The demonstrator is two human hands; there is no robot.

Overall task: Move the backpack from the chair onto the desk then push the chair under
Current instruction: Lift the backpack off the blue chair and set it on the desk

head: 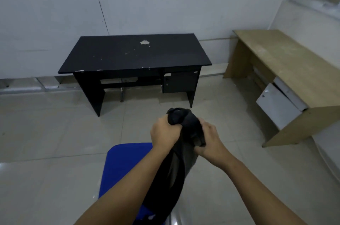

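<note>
Now both hands, the left hand point(164, 131) and the right hand point(208, 139), have their fingers clamped on the top of one soft black fabric backpack point(176, 162), above the one blue padded chair point(125, 169). It looks limp and probably light; the top is a good hold. Two desks stand ahead: one black wooden desk point(134, 53), one beige wooden desk point(287, 66).

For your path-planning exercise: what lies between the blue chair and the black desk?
Only bare floor tiles separate the blue chair from the black desk, in the head view.
</note>
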